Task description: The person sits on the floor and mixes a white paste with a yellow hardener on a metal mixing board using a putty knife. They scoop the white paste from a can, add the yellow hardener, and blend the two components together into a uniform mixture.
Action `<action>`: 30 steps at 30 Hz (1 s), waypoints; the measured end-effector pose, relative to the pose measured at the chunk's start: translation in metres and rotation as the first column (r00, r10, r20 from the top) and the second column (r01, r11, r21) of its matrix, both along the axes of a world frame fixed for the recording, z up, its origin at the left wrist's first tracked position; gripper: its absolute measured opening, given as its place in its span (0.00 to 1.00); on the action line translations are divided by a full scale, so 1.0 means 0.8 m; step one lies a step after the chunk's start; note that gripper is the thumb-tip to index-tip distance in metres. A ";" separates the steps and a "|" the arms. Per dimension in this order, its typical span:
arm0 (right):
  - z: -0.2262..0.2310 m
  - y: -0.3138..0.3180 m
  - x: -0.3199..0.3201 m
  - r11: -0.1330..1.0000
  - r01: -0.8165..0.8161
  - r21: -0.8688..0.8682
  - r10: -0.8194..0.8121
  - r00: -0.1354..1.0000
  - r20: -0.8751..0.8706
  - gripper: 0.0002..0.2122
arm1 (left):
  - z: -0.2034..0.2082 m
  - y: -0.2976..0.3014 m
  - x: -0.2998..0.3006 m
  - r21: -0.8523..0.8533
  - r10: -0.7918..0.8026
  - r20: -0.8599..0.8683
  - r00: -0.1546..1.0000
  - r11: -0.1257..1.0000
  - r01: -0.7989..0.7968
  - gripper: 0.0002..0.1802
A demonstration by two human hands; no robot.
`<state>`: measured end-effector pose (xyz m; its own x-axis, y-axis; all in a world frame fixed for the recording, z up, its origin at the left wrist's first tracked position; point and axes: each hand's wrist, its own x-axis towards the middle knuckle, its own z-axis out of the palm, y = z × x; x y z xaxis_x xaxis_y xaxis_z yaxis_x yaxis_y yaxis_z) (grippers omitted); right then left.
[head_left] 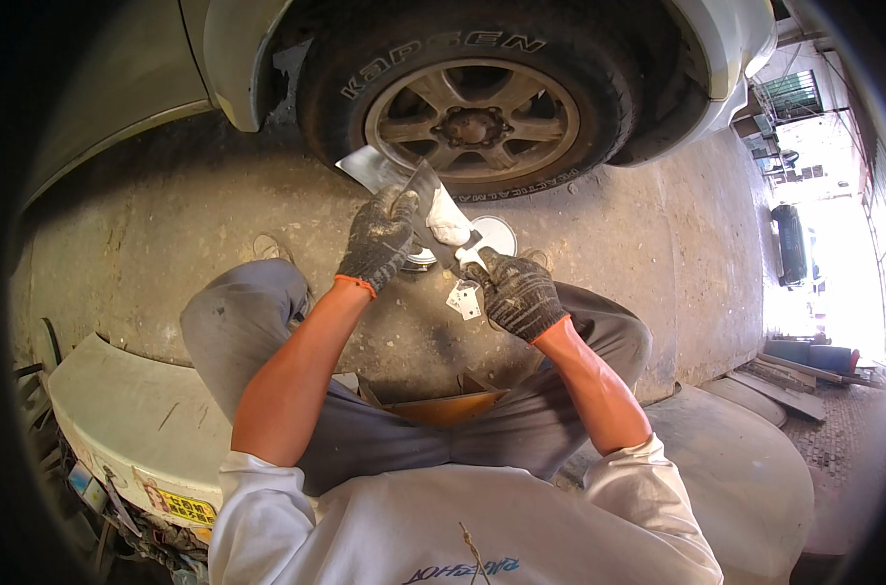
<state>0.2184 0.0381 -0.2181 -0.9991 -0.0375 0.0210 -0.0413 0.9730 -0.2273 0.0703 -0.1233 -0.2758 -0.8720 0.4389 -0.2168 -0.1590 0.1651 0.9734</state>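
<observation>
My left hand (378, 237), in a dark work glove with an orange cuff, is closed around thin metal sheets (368, 168) that look like spreader blades. A thick lump of white putty-like paste (448, 220) lies on the darker blade. Just to the right, my right hand (517, 292), gloved alike, pinches a small white piece (470, 256) against the lower end of that blade. Whether this piece is a tube or a paste-covered tool I cannot make out. Below the hands, a can (420, 259) is partly hidden beside a round pale lid or tin (494, 236).
A vehicle wheel (472, 125) with a black tyre stands just beyond my hands, under a pale body panel (230, 68). Small white cards (464, 299) lie on the concrete floor. A wooden seat (446, 408) is between my legs. Loose pale panels (140, 419) lie at both sides.
</observation>
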 end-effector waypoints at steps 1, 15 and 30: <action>-0.001 0.000 0.000 0.999 0.037 -0.030 -0.036 0.998 0.046 0.11 | 0.002 0.000 0.001 0.013 0.013 -0.026 1.000 1.000 -0.013 0.18; -0.003 -0.003 -0.004 1.000 0.020 0.009 -0.020 0.998 0.054 0.11 | -0.015 0.002 -0.006 0.021 0.031 -0.199 0.979 0.999 -0.027 0.14; 0.011 -0.011 -0.014 0.998 0.064 -0.002 -0.063 0.991 0.117 0.11 | -0.003 0.000 -0.005 -0.082 -0.013 -0.172 0.985 0.997 -0.001 0.19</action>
